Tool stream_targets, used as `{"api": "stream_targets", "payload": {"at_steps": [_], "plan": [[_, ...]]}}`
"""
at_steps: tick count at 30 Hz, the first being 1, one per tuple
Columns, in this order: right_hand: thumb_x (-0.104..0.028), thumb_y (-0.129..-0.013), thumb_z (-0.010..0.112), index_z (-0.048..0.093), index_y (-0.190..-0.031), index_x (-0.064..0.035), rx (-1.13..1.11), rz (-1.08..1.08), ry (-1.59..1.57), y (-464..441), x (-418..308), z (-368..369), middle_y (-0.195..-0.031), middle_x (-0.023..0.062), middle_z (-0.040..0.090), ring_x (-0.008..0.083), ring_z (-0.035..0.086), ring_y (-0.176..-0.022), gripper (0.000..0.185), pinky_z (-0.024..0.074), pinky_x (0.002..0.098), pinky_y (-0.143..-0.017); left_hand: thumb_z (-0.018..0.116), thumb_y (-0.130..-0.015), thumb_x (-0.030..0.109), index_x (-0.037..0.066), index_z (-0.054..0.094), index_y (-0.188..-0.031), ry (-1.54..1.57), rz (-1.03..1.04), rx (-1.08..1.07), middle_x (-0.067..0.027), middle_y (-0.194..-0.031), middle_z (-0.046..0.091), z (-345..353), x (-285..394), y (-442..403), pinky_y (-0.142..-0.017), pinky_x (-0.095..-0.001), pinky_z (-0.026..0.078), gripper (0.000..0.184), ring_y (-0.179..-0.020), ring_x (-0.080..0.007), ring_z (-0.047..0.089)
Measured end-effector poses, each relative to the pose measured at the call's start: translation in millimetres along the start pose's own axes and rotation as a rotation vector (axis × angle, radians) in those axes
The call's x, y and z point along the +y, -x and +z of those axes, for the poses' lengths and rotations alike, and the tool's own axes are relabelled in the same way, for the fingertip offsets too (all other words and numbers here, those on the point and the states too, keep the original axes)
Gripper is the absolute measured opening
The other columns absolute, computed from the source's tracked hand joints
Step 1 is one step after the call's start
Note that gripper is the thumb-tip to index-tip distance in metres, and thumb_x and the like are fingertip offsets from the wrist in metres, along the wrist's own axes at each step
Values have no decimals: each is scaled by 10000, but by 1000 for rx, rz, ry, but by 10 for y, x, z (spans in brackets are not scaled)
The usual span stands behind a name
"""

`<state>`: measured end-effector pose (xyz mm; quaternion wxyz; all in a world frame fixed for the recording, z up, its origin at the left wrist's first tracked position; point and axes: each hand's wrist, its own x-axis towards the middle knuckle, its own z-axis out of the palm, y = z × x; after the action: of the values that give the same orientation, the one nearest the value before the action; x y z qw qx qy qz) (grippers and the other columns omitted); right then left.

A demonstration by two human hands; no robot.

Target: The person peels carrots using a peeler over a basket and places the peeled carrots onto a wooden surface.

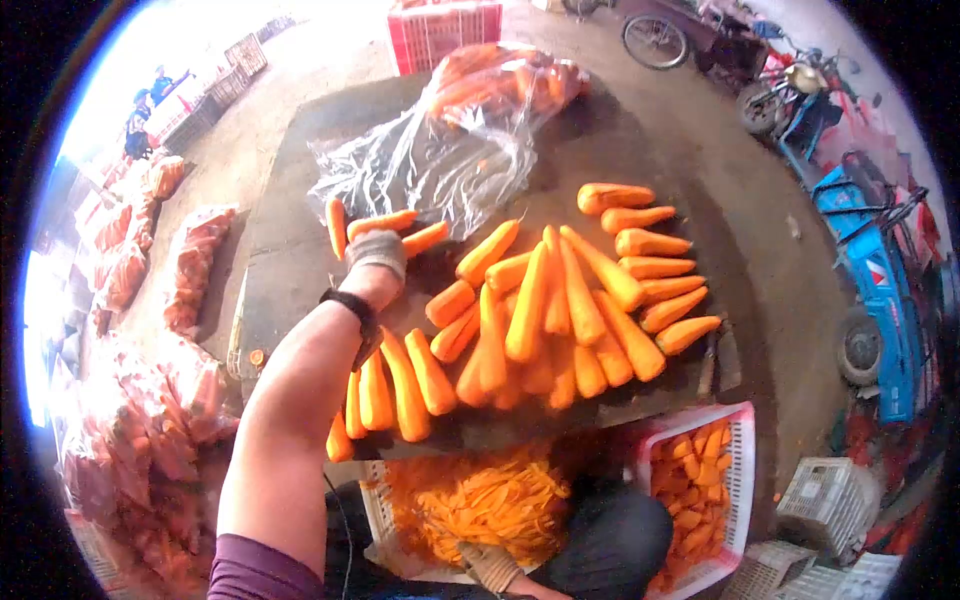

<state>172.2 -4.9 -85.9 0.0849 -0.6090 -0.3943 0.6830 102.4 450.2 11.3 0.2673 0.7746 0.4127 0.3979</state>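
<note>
My left hand (378, 250), in a grey glove, reaches over the dark board and is closed around carrots (382, 223) that stick out past its fingers; its fingertips are hidden. Another carrot (337, 228) stands out to its left. Low in the view, my gloved right hand (488, 566) is beside a crate of orange peelings (500, 505); its fingers are too unclear to read. Peeled carrots (530, 310) lie heaped mid-board. One row of carrots (403, 385) lines the near left, and another column of carrots (655, 266) runs down the right.
A clear plastic bag (500, 90) of carrots lies at the board's far side. Beyond it stands a red crate (445, 35). A white-rimmed crate (745, 480) of orange pieces is at near right. Bagged carrots (195, 265) lie left; a blue cart (875, 290) stands right.
</note>
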Motion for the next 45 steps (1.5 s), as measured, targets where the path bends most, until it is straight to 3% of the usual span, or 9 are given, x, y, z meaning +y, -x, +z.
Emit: {"api": "stream_targets", "payload": {"at_steps": [4, 8, 11, 15, 20, 28, 32, 38, 45], "plan": [[-519, -835, 411, 574, -739, -49, 88, -103, -86, 183, -141, 2, -501, 62, 492, 184, 486, -462, 507, 396, 306, -473, 559, -743, 157, 59, 607, -934, -931, -184, -381, -171, -796, 623, -665, 419, -205, -627, -366, 486, 220, -729, -278, 623], [-505, -855, 377, 582, -751, -36, 18, -114, 54, 386, -362, -51, -510, 106, 502, 222, 496, -475, 523, 415, 345, -487, 560, -710, 154, 13, 579, -703, -848, -294, -661, -152, -548, 539, -1565, 1307, 190, -513, -361, 440, 143, -530, -258, 582], [-496, -864, 363, 582, -749, -41, 372, -685, 286, 192, 47, 241, -533, 114, 514, 228, 506, -502, 518, 417, 339, -506, 618, -717, 173, 34, 555, -830, -502, -556, -801, -31, -624, 554, -2225, 1780, 1005, -524, -297, 433, 190, -564, -121, 530], [-503, -870, 255, 540, -1063, -136, 150, -377, 177, 246, 27, 193, -851, 208, 590, 376, 554, -769, 503, 431, 440, -701, 643, -731, 258, 6, 528, -967, -50, -712, -958, -54, -870, 572, -2721, 2289, 2374, -673, -277, 454, 363, -800, -117, 524], [-550, -827, 363, 577, -674, -50, 221, -392, 141, 483, -61, 147, -518, 134, 507, 279, 504, -515, 565, 396, 376, -525, 588, -801, 288, 20, 483, -1060, 589, -1164, -414, -75, -979, 553, -2498, 2460, 4088, -663, -294, 468, 387, -758, -169, 559], [-309, -817, 450, 539, -1047, -124, 259, -285, 272, 681, -2, 34, -817, 137, 604, 300, 573, -646, 308, 452, 393, -570, 481, -829, 456, 24, 493, -1033, 1247, -1238, -46, -57, -790, 560, -1257, 2580, 4322, -558, -260, 464, 478, -637, -158, 553], [-179, -768, 492, 541, -970, -89, 535, -716, 358, 630, 348, 103, -803, 134, 598, 315, 557, -617, 227, 445, 379, -552, 448, -856, 430, 37, 491, -1045, 1332, -1195, -34, -44, -786, 556, -850, 2290, 4178, -573, -265, 467, 439, -664, -160, 553], [-536, -838, 414, 507, -612, -39, 463, -439, -67, 1070, 33, 60, -506, 24, 392, 130, 389, -493, 553, 339, 287, -476, 491, -819, 479, 38, 481, -1015, 1322, -1271, 66, -48, -763, 560, -542, 2139, 4094, -567, -251, 471, 483, -635, -148, 552], [-562, -819, 408, 505, -641, -27, 374, -391, 129, 1086, -60, 151, -532, 84, 444, 208, 433, -515, 573, 362, 341, -501, 524, -779, 518, 17, 518, -990, 1504, -1320, 20, -55, -753, 568, -421, 1633, 4300, -510, -259, 477, 544, -602, -152, 559]]}}
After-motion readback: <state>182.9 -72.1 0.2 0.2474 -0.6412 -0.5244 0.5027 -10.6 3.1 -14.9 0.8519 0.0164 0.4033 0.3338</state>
